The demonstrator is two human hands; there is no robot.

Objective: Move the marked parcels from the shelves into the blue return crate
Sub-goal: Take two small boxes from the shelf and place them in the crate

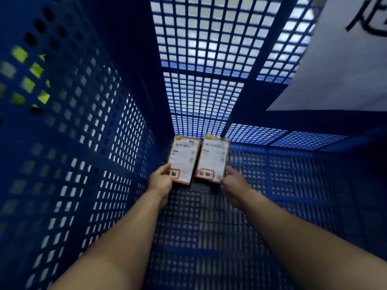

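Note:
I look down into the blue return crate (88, 155), whose walls and floor are perforated grids. Two small brown parcels lie side by side deep inside, near the far wall. Each carries a white shipping label and a red-outlined mark at its near end. My left hand (160, 181) grips the near left corner of the left parcel (184, 159). My right hand (232, 182) grips the near right corner of the right parcel (213, 158). Both arms reach straight down into the crate. Whether the parcels rest on the floor or hang just above it is unclear.
A white sheet (343, 65) with large black characters hangs over the crate's upper right wall. Something yellow-green (31, 80) shows through the holes in the left wall. The crate floor (201, 227) under my forearms is bare grid.

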